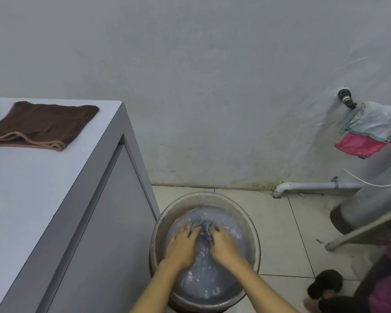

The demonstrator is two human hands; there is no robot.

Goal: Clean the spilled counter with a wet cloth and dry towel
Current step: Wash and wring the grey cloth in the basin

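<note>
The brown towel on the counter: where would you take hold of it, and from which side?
Grip the brown towel at its near-right corner, by the rolled tan hem, coming from the counter edge nearest the basin. It lies flat and folded, so that raised hem gives the fingers something to pinch. Both hands are busy in the basin.

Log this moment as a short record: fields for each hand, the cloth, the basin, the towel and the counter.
left hand: in the water, fingers gripping the grey cloth
right hand: in the water, fingers gripping the same cloth
grey cloth: bunched between both hands, submerged
metal basin: on the tiled floor, holds water
brown towel: folded on the counter, untouched
white counter: left of the basin
</note>
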